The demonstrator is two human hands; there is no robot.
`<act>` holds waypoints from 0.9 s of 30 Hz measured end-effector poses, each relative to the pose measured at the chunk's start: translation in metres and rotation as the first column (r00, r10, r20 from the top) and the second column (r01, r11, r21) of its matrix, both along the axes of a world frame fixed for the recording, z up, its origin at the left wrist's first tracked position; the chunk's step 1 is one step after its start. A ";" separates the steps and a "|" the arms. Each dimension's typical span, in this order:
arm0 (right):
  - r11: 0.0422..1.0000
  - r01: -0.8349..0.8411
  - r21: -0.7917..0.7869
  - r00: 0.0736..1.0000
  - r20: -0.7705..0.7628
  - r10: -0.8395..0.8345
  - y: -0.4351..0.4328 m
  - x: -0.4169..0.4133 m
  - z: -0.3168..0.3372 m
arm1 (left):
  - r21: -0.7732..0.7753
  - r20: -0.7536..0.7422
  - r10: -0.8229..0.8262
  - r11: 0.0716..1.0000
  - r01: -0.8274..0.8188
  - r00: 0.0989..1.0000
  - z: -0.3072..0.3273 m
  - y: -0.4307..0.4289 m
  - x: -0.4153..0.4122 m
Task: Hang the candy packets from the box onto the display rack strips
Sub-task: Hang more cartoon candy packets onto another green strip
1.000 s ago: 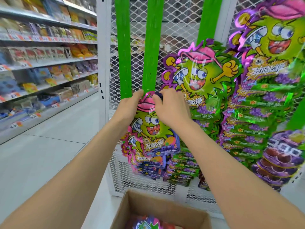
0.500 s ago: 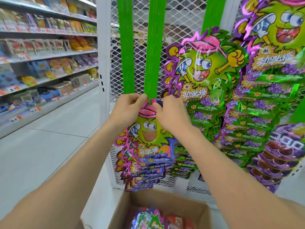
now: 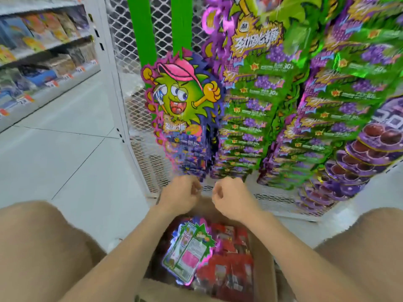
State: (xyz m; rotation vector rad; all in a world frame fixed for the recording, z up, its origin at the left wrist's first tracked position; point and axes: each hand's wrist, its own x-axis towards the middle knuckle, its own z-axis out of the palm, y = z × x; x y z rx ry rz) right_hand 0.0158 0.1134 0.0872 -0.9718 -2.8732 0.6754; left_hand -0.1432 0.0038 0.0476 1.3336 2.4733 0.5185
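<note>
A candy packet (image 3: 182,99) with a green cartoon face and pink cap hangs on the second green strip (image 3: 181,25), above several packets of the same kind. My left hand (image 3: 181,196) and my right hand (image 3: 231,197) hover side by side over the cardboard box (image 3: 263,264), fingers curled, holding nothing. In the box lie a packet turned back-side up (image 3: 188,253) and several red packets (image 3: 226,269). Another green strip (image 3: 138,29) to the left carries nothing in view.
The white mesh rack (image 3: 122,88) bears dense columns of green-and-purple packets (image 3: 257,101) and round purple packs (image 3: 357,162) on the right. Store shelves (image 3: 39,62) line the left, across a pale tiled floor. My knees frame the box on both sides.
Both hands let go of the packet at the strip and dropped down to just above the box. The packet now hangs by itself. The view tilted downward.
</note>
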 end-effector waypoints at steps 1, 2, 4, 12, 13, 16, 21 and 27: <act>1.000 -0.002 -0.025 0.997 0.074 0.004 0.004 0.005 -0.020 | -0.154 0.041 -0.027 0.988 0.033 0.999 -0.033 0.001 0.000; 0.999 0.009 -0.048 0.990 0.140 -0.002 0.007 0.010 -0.037 | -0.268 0.085 -0.028 0.962 0.050 0.996 -0.059 0.001 0.002; 0.997 0.043 -0.061 0.971 0.238 -0.027 0.012 0.020 -0.067 | -0.413 0.172 0.035 0.910 0.040 0.984 -0.113 -0.004 0.007; 0.990 0.063 -0.125 0.894 0.448 0.000 0.027 0.041 -0.123 | -0.613 0.178 0.379 0.764 -0.199 0.908 -0.233 -0.041 0.036; 0.991 0.061 -0.120 0.888 0.459 0.001 0.028 0.041 -0.127 | -0.606 0.158 0.397 0.762 -0.229 0.904 -0.240 -0.041 0.034; 0.992 0.049 -0.119 0.875 0.483 0.015 0.028 0.038 -0.132 | -0.525 0.145 0.488 0.775 -0.351 0.861 -0.235 -0.039 0.032; 0.974 0.083 -0.212 0.872 0.489 0.032 0.019 0.030 -0.134 | -0.377 0.365 0.528 0.837 -0.397 0.767 -0.215 -0.038 0.023; 0.727 0.404 -0.555 0.915 0.246 -0.320 0.010 0.018 -0.114 | -0.085 0.588 0.055 0.996 -0.005 0.807 -0.150 -0.013 0.026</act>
